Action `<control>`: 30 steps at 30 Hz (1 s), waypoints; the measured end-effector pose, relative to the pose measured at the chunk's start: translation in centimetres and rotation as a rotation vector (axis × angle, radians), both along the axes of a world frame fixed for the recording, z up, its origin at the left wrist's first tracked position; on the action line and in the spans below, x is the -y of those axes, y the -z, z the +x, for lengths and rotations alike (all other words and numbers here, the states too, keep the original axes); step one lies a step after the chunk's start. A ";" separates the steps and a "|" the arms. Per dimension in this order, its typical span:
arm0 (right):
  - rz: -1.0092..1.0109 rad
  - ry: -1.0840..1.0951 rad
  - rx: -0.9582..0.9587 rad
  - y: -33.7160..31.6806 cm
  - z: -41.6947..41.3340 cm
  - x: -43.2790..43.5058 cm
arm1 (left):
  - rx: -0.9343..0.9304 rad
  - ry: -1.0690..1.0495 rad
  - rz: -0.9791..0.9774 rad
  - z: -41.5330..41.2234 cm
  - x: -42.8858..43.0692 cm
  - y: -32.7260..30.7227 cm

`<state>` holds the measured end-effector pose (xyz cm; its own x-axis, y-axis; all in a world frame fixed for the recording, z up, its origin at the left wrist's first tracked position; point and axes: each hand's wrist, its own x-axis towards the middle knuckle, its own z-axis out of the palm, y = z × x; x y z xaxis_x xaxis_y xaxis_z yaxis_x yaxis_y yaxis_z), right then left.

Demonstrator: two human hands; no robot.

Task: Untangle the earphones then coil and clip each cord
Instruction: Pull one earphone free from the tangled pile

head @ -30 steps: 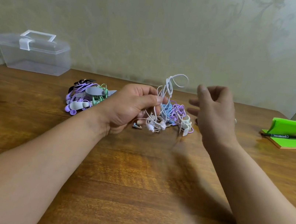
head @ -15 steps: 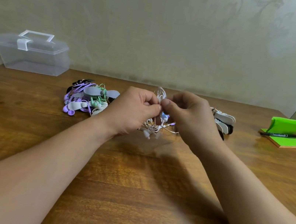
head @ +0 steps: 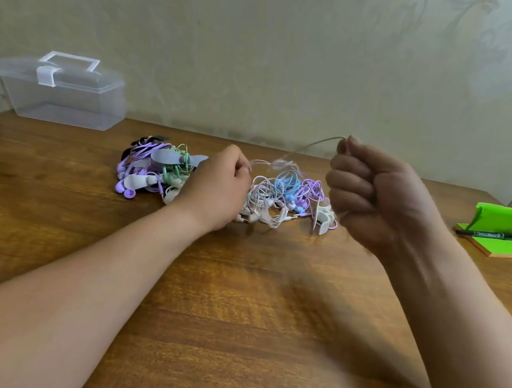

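A tangle of white, blue and purple earphones (head: 281, 194) lies on the wooden table (head: 230, 307) between my hands. My left hand (head: 218, 188) pinches a white cord (head: 309, 145) at the tangle's left side. My right hand (head: 371, 195) is raised to the right, fingers curled round the same cord, which stretches blurred between the two hands. A second heap of purple and green earphones with grey clips (head: 154, 171) sits behind my left hand. White clips (head: 323, 218) lie at the tangle's right edge.
A clear plastic box with a white handle (head: 62, 92) stands at the back left against the wall. Green sticky notes (head: 502, 239) with a black marker (head: 489, 235) on them lie at the right edge.
My hands were pinching together over the tangle; the right hand has since pulled up and to the right, drawing a white cord out taut. The left hand stayed by the tangle.
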<state>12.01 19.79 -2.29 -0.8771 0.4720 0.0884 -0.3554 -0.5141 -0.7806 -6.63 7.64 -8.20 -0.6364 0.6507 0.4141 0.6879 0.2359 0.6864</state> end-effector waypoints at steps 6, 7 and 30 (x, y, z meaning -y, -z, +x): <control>0.100 -0.107 -0.004 -1.5 1.8 -0.3 | 0.015 -0.060 0.061 -0.7 0.1 -0.1; 0.188 -0.100 0.069 -1.4 1.7 -0.1 | 0.083 -0.029 0.101 -0.6 0.0 -0.3; 1.094 0.543 0.953 2.2 0.2 -1.3 | 0.811 0.390 0.494 0.6 1.1 -2.7</control>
<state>12.25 21.10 -4.48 -0.5580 0.8214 0.1184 0.5263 0.4606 -0.7148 -6.05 6.54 -5.53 -0.6245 0.7460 0.2312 -0.0586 -0.3399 0.9386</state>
